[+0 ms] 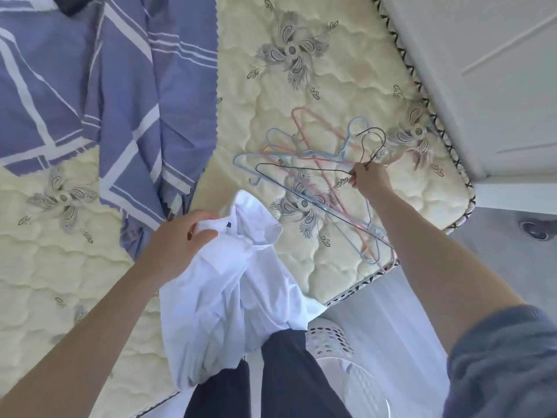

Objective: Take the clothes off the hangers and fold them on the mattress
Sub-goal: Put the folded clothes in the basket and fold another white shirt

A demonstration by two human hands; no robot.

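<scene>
My left hand point(177, 242) grips a white collared shirt point(229, 285) by its collar; the shirt hangs crumpled over the mattress edge and my dark trousers. My right hand point(369, 179) pinches the neck of a dark wire hanger point(304, 193), holding it just above a pile of several pink and pale blue hangers point(313, 146) on the cream quilted mattress point(346, 86). No garment is on the wire hanger.
A blue cloth with white stripes point(120, 101) lies spread across the mattress's left side. A white perforated laundry basket point(340, 354) stands on the floor by my legs. White cabinet doors point(482, 70) run along the mattress's right edge.
</scene>
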